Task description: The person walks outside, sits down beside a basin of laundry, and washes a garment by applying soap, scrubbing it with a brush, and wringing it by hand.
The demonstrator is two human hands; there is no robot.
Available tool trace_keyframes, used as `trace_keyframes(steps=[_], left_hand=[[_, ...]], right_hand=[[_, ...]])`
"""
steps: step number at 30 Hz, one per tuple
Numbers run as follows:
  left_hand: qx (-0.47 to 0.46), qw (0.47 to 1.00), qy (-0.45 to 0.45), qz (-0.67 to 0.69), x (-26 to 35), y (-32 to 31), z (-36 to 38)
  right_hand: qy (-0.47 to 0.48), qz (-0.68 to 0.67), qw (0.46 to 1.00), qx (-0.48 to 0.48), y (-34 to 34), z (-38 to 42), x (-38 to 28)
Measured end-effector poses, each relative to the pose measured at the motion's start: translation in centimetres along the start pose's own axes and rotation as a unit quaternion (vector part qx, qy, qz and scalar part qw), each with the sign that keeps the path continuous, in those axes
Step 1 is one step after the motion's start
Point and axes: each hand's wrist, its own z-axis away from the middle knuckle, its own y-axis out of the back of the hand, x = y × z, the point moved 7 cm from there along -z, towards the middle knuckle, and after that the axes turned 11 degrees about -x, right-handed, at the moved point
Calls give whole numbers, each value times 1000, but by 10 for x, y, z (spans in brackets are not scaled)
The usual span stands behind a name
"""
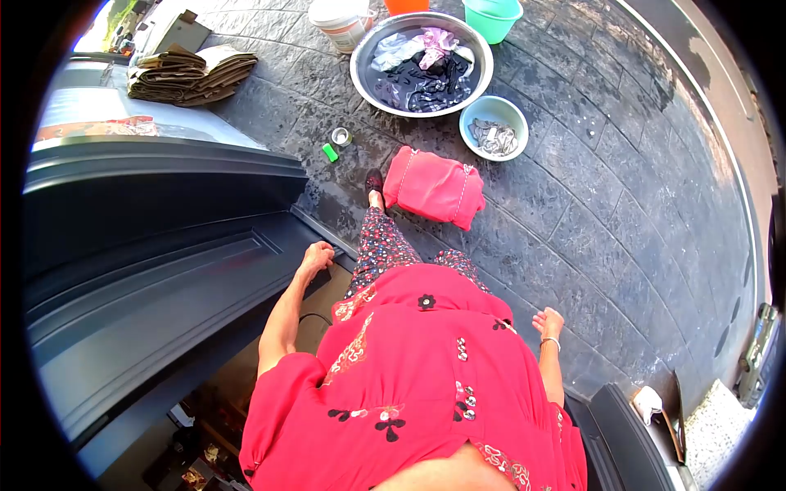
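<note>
My left hand (pixel 318 255) is at the edge of the dark panelled door (pixel 164 282), its fingers curled. Whether it grips the edge or anything small, I cannot make out. On the other side of my body, my right hand (pixel 548 322) hangs with fingers bent in and nothing visible in them; a bracelet circles that wrist. A pink-red padded stool (pixel 438 186), or bundle, with corded trim lies on the paving in front of my feet. One dark shoe (pixel 374 181) shows beside it.
Ahead stand a large metal basin (pixel 359 82) with wet clothes, a small pale-blue basin (pixel 521 123) with grey cloth, a white bucket (pixel 342 29) and a green tub (pixel 494 23). A green block (pixel 330 153) and small tin (pixel 341 137) lie nearer; flattened cardboard (pixel 188 75) is left.
</note>
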Motion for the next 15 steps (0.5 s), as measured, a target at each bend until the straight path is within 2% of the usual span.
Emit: trace_keyframes(steps=[4,6,8,10,14,15], left_hand=[[-21,1000,-4,13,19,50,-78],[-20,999,-27,-25,35,82,-120],[-5,996,-56,-69,64,110,-141],[-17,993,-53,-106,82,132,-179],[-4,953,-157,-260,177,153,-228],[-3,949,-174,-262,203,152,-239]], right_hand=[[-27,-45,996,67,-27,26,1],[-29,-47,994,95,-67,33,-26],[-17,-74,994,79,-112,45,-55],[22,-55,996,59,-166,54,-112],[132,-4,991,-30,-279,63,-246],[156,6,986,-53,-304,64,-274]])
